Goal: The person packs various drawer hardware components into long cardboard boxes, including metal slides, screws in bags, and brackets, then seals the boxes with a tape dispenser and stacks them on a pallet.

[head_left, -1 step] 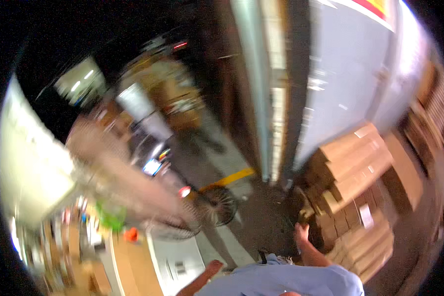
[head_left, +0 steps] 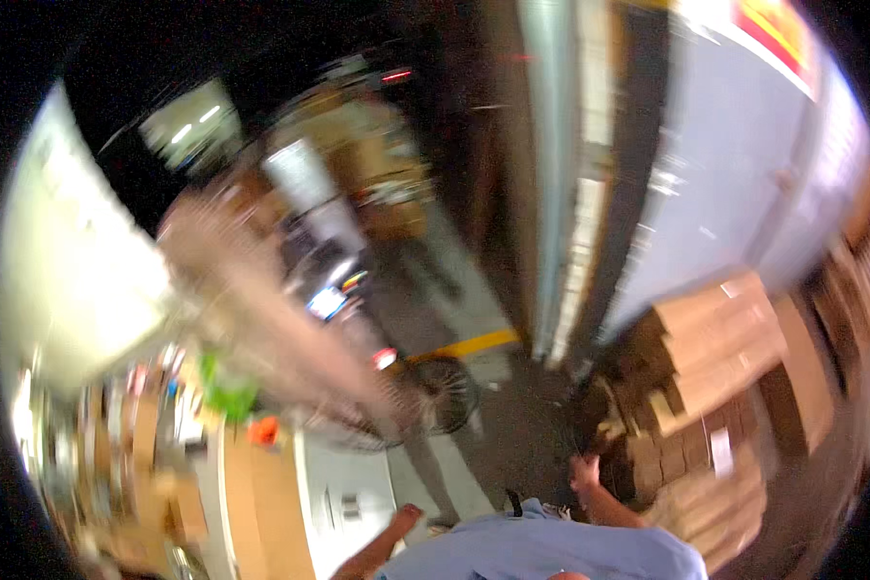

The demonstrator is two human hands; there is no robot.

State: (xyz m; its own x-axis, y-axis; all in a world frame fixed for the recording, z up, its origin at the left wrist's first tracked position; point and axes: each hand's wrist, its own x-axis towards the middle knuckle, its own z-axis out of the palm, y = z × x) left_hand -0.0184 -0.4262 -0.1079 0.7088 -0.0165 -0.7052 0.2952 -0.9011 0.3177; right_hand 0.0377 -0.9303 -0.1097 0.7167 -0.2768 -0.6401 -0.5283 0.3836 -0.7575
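Note:
My left hand [head_left: 406,517] hangs low at the middle, beside the edge of a white surface [head_left: 331,480] and touching nothing I can see. Motion blur hides how its fingers are set. Further right, my right hand [head_left: 584,472] is held out from my light blue shirt, nearest to the stacked brown cardboard [head_left: 715,353]. Its fingers are smeared too, and no held thing shows in either hand. Against the stack's side is a white paper sheet [head_left: 721,451].
A mesh-covered fan [head_left: 447,394] stands ahead on the dark floor near a yellow floor line [head_left: 469,344]. Right of it rise a pale post [head_left: 549,193] and a large grey panel [head_left: 735,164]. At left are a brown board [head_left: 256,503], a green item [head_left: 227,387] and an orange item [head_left: 263,430].
The view has swung, so the surroundings sit further right in the picture. My left hand shows slightly higher, my right slightly lower. I see nothing picked up or let go.

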